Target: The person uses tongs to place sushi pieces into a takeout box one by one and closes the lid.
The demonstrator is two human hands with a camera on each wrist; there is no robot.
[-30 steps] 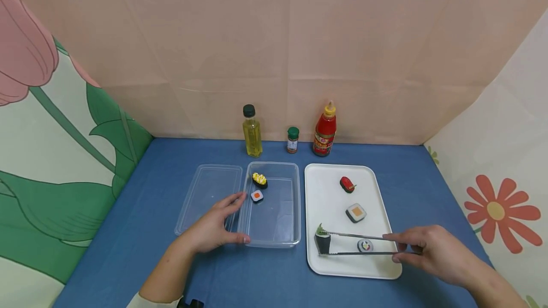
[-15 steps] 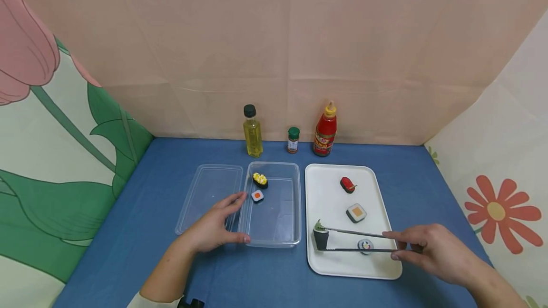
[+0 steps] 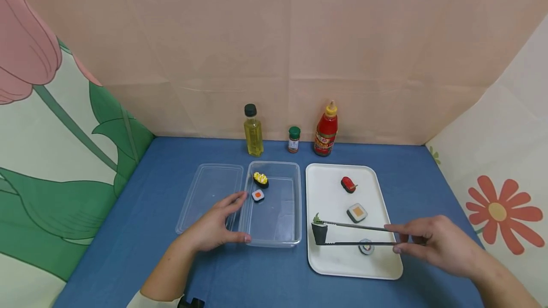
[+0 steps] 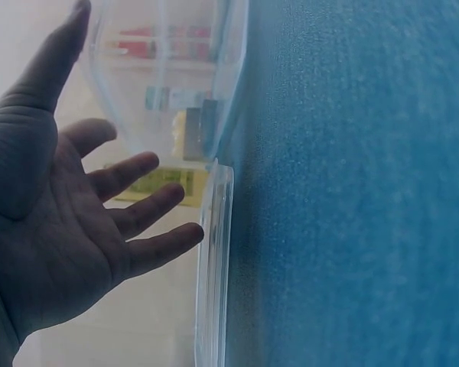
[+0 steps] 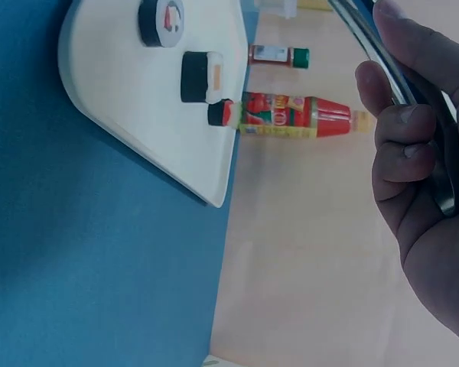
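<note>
Cone (image 3: 319, 235): pinched between the tips of the tongs (image 3: 342, 244), at about 8 o'clock over the tray (image 3: 334, 266), 12 being the far side.
Change: over the last second cone and tongs shifted slightly toward 11 o'clock; the cone looked lifted off the tray, so the pick-up seemed secure, though it remained on the tray's side, short of the box (image 3: 280, 222).
Right hand (image 3: 430, 236): fingers curled round the tongs, grasping them at 3 o'clock from the cone.
Left hand (image 3: 216, 227): fingers spread and relaxed, grasping nothing, at the box's 8 o'clock edge; contact could not be told.
Tray pieces: red one (image 3: 347, 184) at 12, square one (image 3: 357, 213) near centre, round one (image 3: 366, 250) at 5, partly behind the tongs.
Box pieces: yellow one (image 3: 260, 179) at 11, small orange-centred one (image 3: 258, 196) at 10.
Red bottle (image 3: 326, 132): 11 o'clock from the tray; label coloured, lettering too blurred to read.
Jar (image 3: 293, 141): white label under a green cap, print too small.
Oil (image 3: 254, 138): no brand legible.
</note>
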